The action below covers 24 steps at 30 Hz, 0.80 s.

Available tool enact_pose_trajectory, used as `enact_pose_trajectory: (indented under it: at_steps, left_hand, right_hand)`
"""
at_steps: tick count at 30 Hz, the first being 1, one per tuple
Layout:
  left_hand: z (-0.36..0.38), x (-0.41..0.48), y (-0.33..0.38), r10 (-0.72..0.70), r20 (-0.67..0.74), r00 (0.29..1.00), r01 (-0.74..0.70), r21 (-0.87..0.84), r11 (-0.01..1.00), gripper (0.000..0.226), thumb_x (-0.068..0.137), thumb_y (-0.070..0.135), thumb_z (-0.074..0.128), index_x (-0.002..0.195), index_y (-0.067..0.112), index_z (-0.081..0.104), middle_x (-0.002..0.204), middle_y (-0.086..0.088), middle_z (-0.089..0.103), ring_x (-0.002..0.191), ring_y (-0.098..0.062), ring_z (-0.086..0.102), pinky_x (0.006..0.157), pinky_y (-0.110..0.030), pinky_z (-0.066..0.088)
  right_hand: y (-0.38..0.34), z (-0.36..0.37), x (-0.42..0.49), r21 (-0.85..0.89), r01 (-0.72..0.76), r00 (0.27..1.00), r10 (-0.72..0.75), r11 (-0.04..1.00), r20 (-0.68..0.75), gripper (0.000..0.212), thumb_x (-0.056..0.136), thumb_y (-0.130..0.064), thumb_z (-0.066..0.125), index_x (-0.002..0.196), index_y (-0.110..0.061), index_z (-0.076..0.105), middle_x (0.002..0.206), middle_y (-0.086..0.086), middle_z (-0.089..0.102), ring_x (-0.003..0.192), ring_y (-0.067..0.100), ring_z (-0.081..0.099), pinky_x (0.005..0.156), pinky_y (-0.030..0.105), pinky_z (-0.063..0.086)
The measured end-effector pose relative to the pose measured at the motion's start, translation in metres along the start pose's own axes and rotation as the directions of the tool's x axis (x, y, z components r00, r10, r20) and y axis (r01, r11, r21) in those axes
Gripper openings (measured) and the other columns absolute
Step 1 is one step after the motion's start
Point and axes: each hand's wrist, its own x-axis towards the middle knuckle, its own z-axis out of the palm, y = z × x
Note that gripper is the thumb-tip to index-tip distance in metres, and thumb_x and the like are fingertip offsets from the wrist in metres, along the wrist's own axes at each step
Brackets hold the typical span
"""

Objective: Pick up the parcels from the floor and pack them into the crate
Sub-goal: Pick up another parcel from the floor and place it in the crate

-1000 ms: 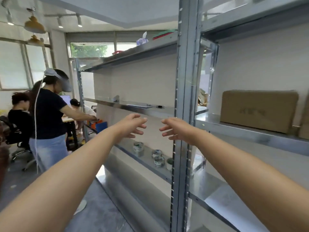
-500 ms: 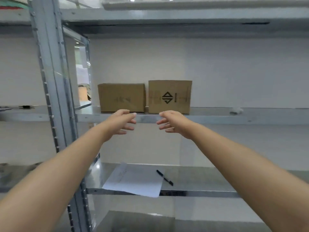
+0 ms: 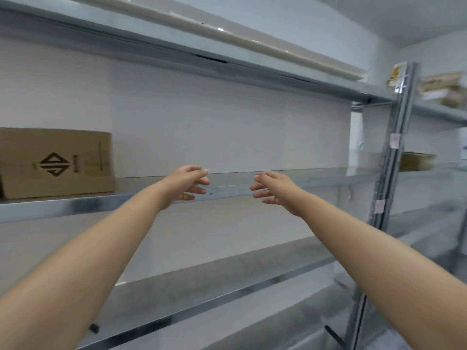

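Both my arms reach forward at chest height in front of a metal shelving rack. My left hand (image 3: 188, 184) and my right hand (image 3: 274, 189) face each other a short gap apart, fingers loosely spread, and hold nothing. A brown cardboard box (image 3: 56, 161) with a black diamond logo stands on the middle shelf (image 3: 316, 176) at the far left, well to the left of my left hand. No floor parcels and no crate are in view.
The rack's lower shelf (image 3: 227, 289) runs below my arms. A grey upright post (image 3: 389, 157) stands at the right, with more boxes (image 3: 417, 161) and stacked cardboard (image 3: 444, 90) on the shelves beyond it. A white wall backs the shelves.
The view has swung to the right along the rack: the people and the tape rolls went out of sight, then the paper and pen. My hands stay out in front, holding nothing.
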Motion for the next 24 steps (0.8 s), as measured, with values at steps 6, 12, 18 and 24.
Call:
enact_pose_trajectory:
  at_steps: [6,12,18,24]
  left_hand:
    - [0.113,0.06,0.019,0.078,0.141,0.987,-0.071,-0.051,0.996,0.017,0.094,0.038,0.052,0.107,0.027,0.054,0.102,0.004,0.067,0.087,-0.013,0.066,0.083,-0.033,0.045]
    - [0.211,0.101,0.026,0.111,0.297,0.948,-0.098,-0.059,0.993,0.011,0.092,0.036,0.057,0.101,0.029,0.055,0.106,0.002,0.067,0.092,-0.017,0.064,0.088,-0.035,0.046]
    - [0.279,0.147,0.036,0.147,0.492,0.858,-0.171,0.003,0.985,0.017,0.092,0.033,0.058,0.107,0.025,0.057,0.11,0.001,0.067,0.097,-0.018,0.065,0.088,-0.034,0.047]
    - [0.333,0.188,0.045,0.197,0.65,0.734,-0.254,-0.006,0.967,0.011,0.092,0.034,0.057,0.101,0.028,0.057,0.112,0.001,0.066,0.1,-0.017,0.064,0.089,-0.035,0.048]
  right_hand:
    - [0.06,-0.125,0.0,-0.006,-0.093,0.975,0.09,0.996,-0.201,0.021,0.095,-0.035,0.048,0.108,-0.02,0.054,0.097,0.0,0.067,0.085,0.017,0.064,0.085,0.033,0.049]
    - [0.097,-0.203,-0.006,-0.023,-0.158,0.935,0.142,0.987,-0.326,0.023,0.095,-0.036,0.049,0.11,-0.02,0.055,0.099,-0.001,0.067,0.088,0.016,0.065,0.087,0.033,0.049]
    - [0.124,-0.245,-0.012,-0.03,-0.199,0.897,0.17,0.98,-0.407,0.024,0.095,-0.033,0.051,0.116,-0.021,0.053,0.103,0.001,0.067,0.088,0.016,0.064,0.082,0.03,0.051]
    - [0.147,-0.278,-0.024,-0.022,-0.32,0.772,0.247,0.947,-0.586,0.024,0.094,-0.028,0.053,0.117,-0.022,0.054,0.105,-0.001,0.068,0.088,0.014,0.066,0.084,0.032,0.05]
